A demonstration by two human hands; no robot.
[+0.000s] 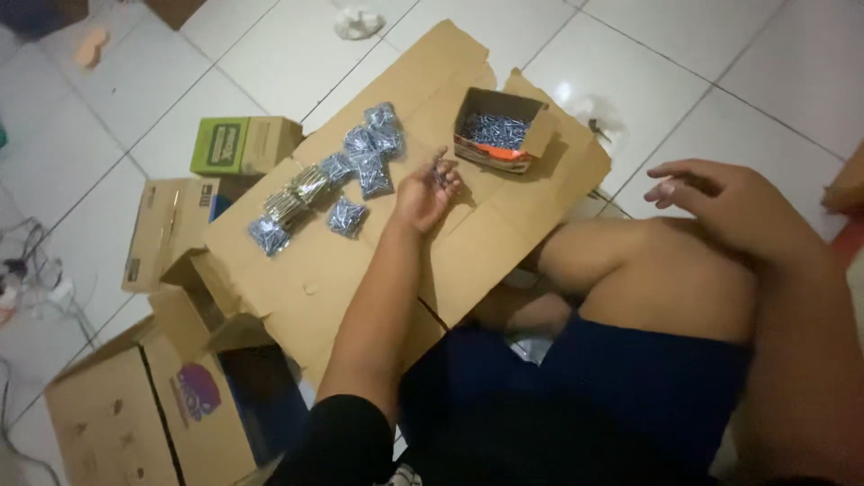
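1. The left hand (425,191) lies palm up on the flattened cardboard sheet (378,270), its fingers (447,176) curled loosely around a small clump of grey screws (443,169); the clump is blurred, so how many it holds cannot be told.
2. The right hand (720,200) hangs above the bent knee (576,256), fingers half spread and slack, with nothing in it.
3. Just beyond the left fingertips stands a small open box (500,129), brown with an orange band at its base, its flaps turned up. It holds a heap of loose grey screws, metallic and slightly shiny.
4. To the left of the hand, on the same sheet, lies a cluster of small clear bags (346,175) packed with screws. Most look silver-grey; a few near the middle look yellowish. Some bags touch or overlap, and the nearest one lies near the wrist.
5. Off the sheet's far left corner sits a closed green-and-brown carton (243,144).
6. A flat brown carton (166,232) lies beside it.
7. At lower left stands a larger open cardboard box (135,414) with a purple mark on its side; its contents cannot be seen.
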